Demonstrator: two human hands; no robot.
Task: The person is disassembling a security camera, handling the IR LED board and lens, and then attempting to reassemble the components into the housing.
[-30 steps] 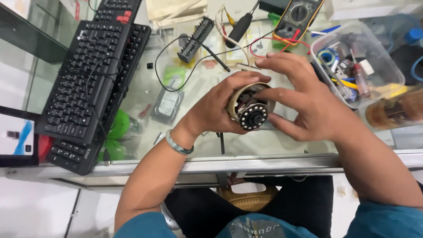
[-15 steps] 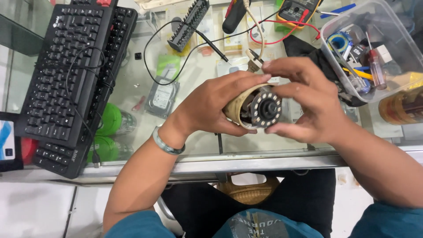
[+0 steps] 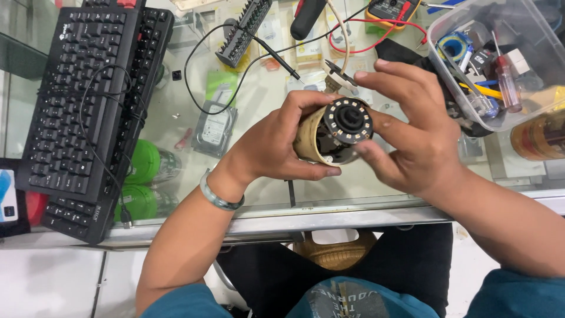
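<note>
My left hand (image 3: pixel 276 144) wraps around a beige cylindrical camera housing (image 3: pixel 309 141) held over the glass counter (image 3: pixel 259 194). A round black board with a ring of small lights and a centre lens (image 3: pixel 348 122) sticks out of the housing's open end. My right hand (image 3: pixel 415 132) pinches that round board with thumb and fingers at its rim. A white cable runs from the back of the housing up toward the far edge. A pale bracelet sits on my left wrist.
A black keyboard (image 3: pixel 88 100) lies at the left with a thin black wire over it. A clear plastic tub of small parts (image 3: pixel 494 59) stands at the right. A screwdriver bit holder (image 3: pixel 242 32), a multimeter (image 3: pixel 394 9) with red and black leads, and a brown jar (image 3: pixel 538 136) lie around.
Both hands have turned the housing so the ringed board faces more upward, and my right fingers have shifted to its rim. The view has drifted slightly.
</note>
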